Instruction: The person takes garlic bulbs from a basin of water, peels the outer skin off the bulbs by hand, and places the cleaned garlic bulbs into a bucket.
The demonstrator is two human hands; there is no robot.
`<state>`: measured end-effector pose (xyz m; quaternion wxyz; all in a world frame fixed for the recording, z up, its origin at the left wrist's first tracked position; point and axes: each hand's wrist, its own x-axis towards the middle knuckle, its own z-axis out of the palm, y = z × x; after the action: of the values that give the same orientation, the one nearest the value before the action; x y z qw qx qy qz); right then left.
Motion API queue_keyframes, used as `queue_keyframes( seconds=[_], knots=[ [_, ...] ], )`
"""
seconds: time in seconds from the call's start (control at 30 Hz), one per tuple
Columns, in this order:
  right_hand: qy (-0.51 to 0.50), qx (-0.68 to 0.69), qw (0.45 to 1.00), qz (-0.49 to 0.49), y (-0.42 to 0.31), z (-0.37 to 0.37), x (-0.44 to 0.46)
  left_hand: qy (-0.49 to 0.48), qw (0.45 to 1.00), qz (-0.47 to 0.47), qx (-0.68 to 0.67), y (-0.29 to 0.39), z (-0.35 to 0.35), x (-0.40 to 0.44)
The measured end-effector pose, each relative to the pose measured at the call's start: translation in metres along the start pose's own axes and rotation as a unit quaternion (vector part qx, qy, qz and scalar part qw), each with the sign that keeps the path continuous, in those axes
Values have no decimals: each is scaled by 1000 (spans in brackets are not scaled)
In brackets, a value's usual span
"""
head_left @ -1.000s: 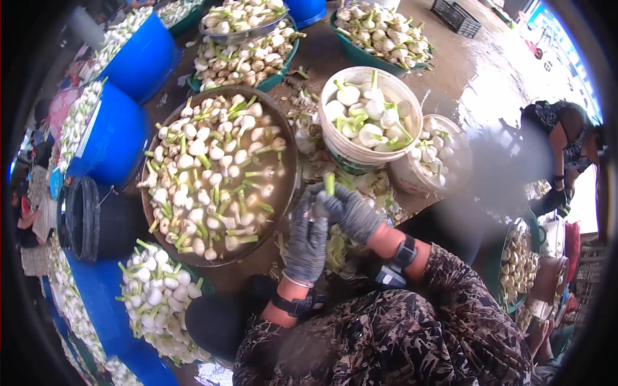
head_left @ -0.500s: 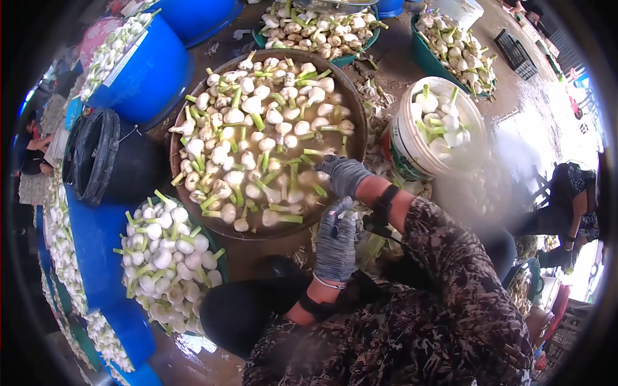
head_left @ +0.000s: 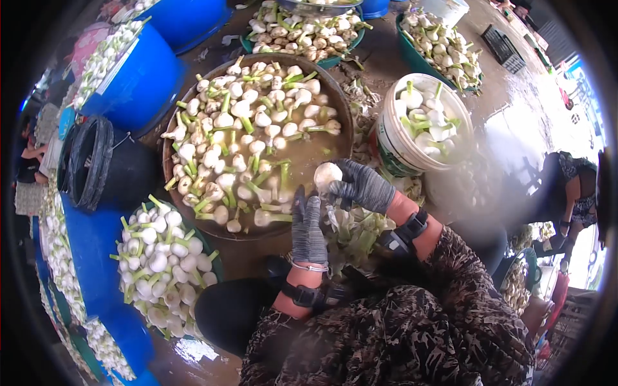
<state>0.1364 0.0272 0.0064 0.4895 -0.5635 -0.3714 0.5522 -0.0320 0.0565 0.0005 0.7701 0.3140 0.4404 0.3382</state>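
My right hand (head_left: 365, 186), in a grey glove, holds a pale garlic bulb (head_left: 327, 177) by the near right rim of a wide round tub (head_left: 168, 149). The tub holds many garlic bulbs with green stems in murky water. Just left of and below the bulb is my left hand (head_left: 309, 226), also gloved, fingers pointing up; whether it grips anything small is hidden. A white bucket (head_left: 389, 138) of cleaned bulbs stands to the right of the tub. Peeled leaves (head_left: 357, 231) lie below my right hand.
At the lower left sits a heap of white bulbs (head_left: 167, 257). Black buckets (head_left: 122, 168) and a blue tub (head_left: 145, 80) stand left. Behind are green basins of garlic (head_left: 309, 38) and a black crate (head_left: 503, 49). Another person (head_left: 576, 186) bends at the right.
Since half a second ago, my right hand has come back from the tub's water holding a bulb, and my left hand has moved slightly left and up beside it.
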Motion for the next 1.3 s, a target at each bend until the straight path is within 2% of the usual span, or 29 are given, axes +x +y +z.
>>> queue_keyframes(
  seconds=[0.03,0.1,0.13,0.17,0.23,0.27,0.33,0.37,0.4,0.47,0.53,0.6,0.73,0.8,0.87,0.93,1.0,1.07,1.1,1.17,1.2,1.27,1.3],
  knots=[
    [-6,-31,999,29,-11,-2,-15,-10,1000,-3,5,-5,3,1],
    [22,-121,990,-65,-9,-3,-32,-129,990,-51,-39,-21,4,6],
    [33,-141,982,-119,-8,-2,-39,-137,989,-53,-34,-26,8,4],
    [42,-140,982,-121,-10,-3,-48,-146,986,-38,-64,-30,12,3],
    [98,-208,972,-55,-18,-6,-66,-137,986,-21,-89,-36,19,2],
    [105,-207,971,-59,-16,-8,-74,-144,986,-21,-86,-38,22,0],
    [229,-246,935,-111,-12,-12,-88,-155,986,27,-58,-38,30,-4],
    [278,-310,901,-125,-17,-11,-95,-155,987,46,5,-36,31,-6],
    [285,-309,899,-126,-13,-13,-97,-162,986,46,8,-35,34,-8],
    [313,-369,856,-182,-8,-15,-97,-161,983,44,80,-26,43,-15],
    [324,-391,844,-174,-8,-13,-97,-167,975,42,139,-19,51,-19],
    [331,-447,821,-125,-9,-10,-98,-145,923,184,306,-18,56,-23],
    [331,-422,837,-109,-7,-13,-96,-179,927,168,285,-12,53,-25],
    [324,-305,891,-94,-4,-15,-94,-210,929,139,272,-8,48,-23],
    [329,-268,899,-106,-1,-17,-92,-206,943,123,230,-15,41,-18],
    [338,-264,896,-111,0,-19,-90,-182,981,46,53,-22,35,-12],
    [340,-279,888,-131,-4,-13,-94,-169,983,53,58,-23,32,-10],
    [321,-351,863,-167,-11,-5,-98,-186,951,111,221,-16,36,-11],
    [336,-385,844,-161,-12,-1,-97,-188,951,109,222,-14,38,-13],
    [341,-402,837,-149,-5,-1,-91,-183,924,164,294,-9,42,-20],
    [345,-419,828,-140,-3,-3,-89,-184,924,162,294,-8,43,-21],
    [338,-392,847,-120,-6,-7,-91,-191,936,168,243,-8,42,-24],
    [328,-332,880,-87,-9,-10,-93,-209,964,105,123,-17,38,-20]
  ],
)
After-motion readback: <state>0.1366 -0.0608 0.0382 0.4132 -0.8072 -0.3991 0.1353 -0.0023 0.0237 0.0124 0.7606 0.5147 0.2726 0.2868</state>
